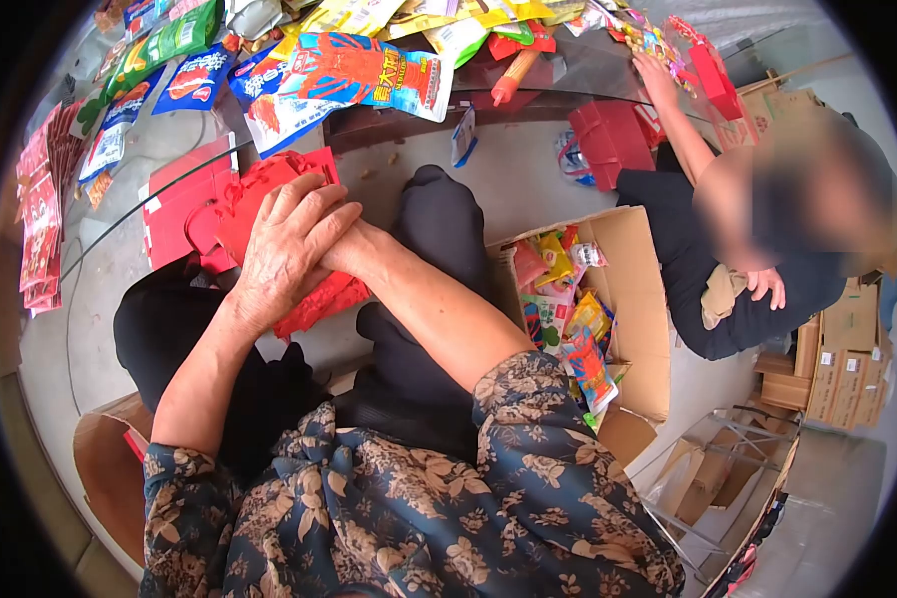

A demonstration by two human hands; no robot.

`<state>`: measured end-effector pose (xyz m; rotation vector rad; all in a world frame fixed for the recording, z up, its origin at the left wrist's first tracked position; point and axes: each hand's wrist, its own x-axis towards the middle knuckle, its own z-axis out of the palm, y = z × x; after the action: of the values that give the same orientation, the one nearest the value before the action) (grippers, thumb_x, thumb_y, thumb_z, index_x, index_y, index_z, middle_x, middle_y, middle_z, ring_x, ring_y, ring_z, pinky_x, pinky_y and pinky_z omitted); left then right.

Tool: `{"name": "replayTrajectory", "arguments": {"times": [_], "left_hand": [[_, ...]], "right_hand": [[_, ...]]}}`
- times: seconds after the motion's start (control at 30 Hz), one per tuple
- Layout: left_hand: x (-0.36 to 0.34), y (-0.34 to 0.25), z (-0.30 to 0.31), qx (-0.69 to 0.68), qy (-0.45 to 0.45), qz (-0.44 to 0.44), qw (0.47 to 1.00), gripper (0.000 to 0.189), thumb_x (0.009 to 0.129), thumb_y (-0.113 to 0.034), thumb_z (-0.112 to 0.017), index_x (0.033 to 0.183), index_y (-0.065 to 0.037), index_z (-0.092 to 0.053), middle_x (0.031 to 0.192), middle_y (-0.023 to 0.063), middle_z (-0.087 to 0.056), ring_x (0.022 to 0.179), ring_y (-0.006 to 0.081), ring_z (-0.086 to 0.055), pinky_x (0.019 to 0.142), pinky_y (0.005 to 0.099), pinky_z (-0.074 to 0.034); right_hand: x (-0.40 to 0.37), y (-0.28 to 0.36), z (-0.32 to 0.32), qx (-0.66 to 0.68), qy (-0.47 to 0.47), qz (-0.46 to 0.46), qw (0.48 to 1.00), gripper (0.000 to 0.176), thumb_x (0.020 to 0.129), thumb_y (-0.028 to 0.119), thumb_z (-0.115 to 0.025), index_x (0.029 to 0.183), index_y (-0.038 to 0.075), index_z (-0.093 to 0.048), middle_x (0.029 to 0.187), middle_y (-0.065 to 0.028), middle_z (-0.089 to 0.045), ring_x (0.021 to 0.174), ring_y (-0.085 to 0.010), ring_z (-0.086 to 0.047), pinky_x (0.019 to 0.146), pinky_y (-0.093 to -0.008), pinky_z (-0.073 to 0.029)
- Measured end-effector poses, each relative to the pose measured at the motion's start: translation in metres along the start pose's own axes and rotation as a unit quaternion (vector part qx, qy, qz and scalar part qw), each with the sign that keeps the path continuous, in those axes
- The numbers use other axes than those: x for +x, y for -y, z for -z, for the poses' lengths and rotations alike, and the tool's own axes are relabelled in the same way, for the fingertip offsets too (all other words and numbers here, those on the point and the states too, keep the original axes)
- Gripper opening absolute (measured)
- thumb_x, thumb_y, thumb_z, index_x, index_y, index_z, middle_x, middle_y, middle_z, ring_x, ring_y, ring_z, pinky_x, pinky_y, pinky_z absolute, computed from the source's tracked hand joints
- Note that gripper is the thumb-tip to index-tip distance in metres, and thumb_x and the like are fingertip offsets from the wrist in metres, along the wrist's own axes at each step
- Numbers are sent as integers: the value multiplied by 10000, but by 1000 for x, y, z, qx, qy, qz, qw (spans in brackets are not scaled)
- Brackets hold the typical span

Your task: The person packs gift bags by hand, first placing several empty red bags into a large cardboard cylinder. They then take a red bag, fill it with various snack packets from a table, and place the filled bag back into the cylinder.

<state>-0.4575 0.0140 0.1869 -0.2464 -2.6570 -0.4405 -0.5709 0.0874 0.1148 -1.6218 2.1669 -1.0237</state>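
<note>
My left hand [291, 237] lies over my right hand [347, 249], its fingers stretched across the back of it. Both rest on a red gift bag [254, 204] with crumpled red trim, standing between my knees. The left hand's fingers are out and hold nothing that I can see. Most of the right hand's fingers are hidden beneath the left, so their grip on the bag does not show. Just beyond the hands, a blue and orange snack packet [369, 75] lies at the edge of the glass table [369, 130].
Snack packets are heaped along the table. A cardboard box [640, 319] of mixed snacks stands at my right. Another person [738, 269] sits beyond it, one hand [656, 80] at the tabletop pile. Red packets [40, 209] hang at the left; brown cartons [847, 369] are stacked at the right.
</note>
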Motion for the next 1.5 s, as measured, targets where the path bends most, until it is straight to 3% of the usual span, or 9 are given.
{"name": "replayTrajectory", "arguments": {"times": [0.3,0.37,0.4,0.53,0.57,0.67,0.73,1.17,1.5], "left_hand": [[-9,3,-11,-15,-32,-40,999,528,755,-211,-601,1265,-77,-616,1288,135,-587,1270,359,-517,1028,515,-438],[-24,9,-45,-19,-23,-31,999,539,743,-244,-648,1257,-90,-599,1294,143,-555,1303,362,-483,1026,525,-421],[-10,-2,-5,-13,39,-32,999,564,705,-235,-683,1249,-113,-597,1264,133,-549,1304,358,-472,1014,516,-418],[5,-7,-37,67,-105,-19,992,273,697,-244,-655,946,-140,-608,918,71,-524,1030,314,-546,847,482,-484],[13,-6,-67,115,-180,10,977,107,687,-224,-683,766,-224,-610,858,56,-501,899,305,-515,644,604,-520],[9,-11,-78,149,-175,87,969,122,661,-187,-714,728,-209,-614,844,79,-500,886,331,-519,671,615,-521],[9,-15,-53,67,-192,57,977,126,641,-170,-730,716,-199,-633,838,94,-508,883,347,-529,687,614,-521],[5,-9,-61,101,-143,34,984,111,668,-200,-736,752,-222,-667,860,70,-543,919,320,-526,728,646,-531],[-10,1,-45,71,-136,-29,988,335,691,-245,-736,1005,-196,-633,968,48,-525,1049,281,-520,800,480,-446]], "right_hand": [[-2,-1,1,0,18,29,999,259,922,231,-584,1086,41,-647,1001,-184,-671,975,-356,-667,834,-440,-543],[-3,0,6,3,33,34,999,260,922,231,-584,1088,41,-646,1002,-184,-670,976,-356,-667,834,-440,-543],[-5,-4,11,6,39,32,999,260,922,232,-584,1088,42,-646,1003,-183,-670,976,-356,-667,834,-440,-543],[-14,-14,24,8,55,13,998,261,922,233,-585,1091,42,-644,1006,-183,-669,978,-355,-666,834,-440,-543],[-17,-13,22,8,58,7,998,262,922,233,-585,1092,42,-644,1006,-183,-669,978,-355,-666,834,-440,-543],[-17,-10,20,4,68,-4,998,263,922,233,-586,1093,43,-643,1008,-183,-668,979,-355,-665,834,-440,-543],[-20,-9,20,4,72,-15,997,264,922,234,-586,1095,43,-642,1010,-182,-668,980,-355,-665,834,-439,-543],[-20,-11,22,-16,77,-10,997,269,921,237,-588,1103,45,-638,1018,-181,-664,985,-354,-663,834,-439,-543],[-16,-12,17,-39,64,16,997,273,921,239,-590,1109,47,-634,1025,-180,-662,989,-353,-661,834,-438,-543]]}}
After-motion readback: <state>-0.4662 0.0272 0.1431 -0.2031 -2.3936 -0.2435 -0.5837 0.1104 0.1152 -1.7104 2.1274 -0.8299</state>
